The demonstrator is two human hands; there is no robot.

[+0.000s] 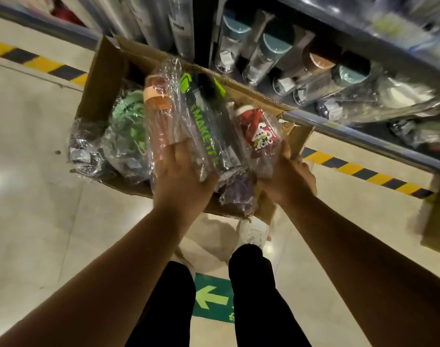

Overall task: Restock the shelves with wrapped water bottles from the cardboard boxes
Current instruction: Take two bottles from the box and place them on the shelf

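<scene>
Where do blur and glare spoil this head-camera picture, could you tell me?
Head view: motion blur smears the upper shelf at top right; glare streaks the wrap on the black bottle; a bright reflection whitens the floor at far left.

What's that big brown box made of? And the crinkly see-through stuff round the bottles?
The box looks like cardboard: brown, dull, with what seems a wavy layer showing at its cut edge. The wrap looks like thin clear plastic film: shiny, wrinkled, and the bottles show through it.
</scene>
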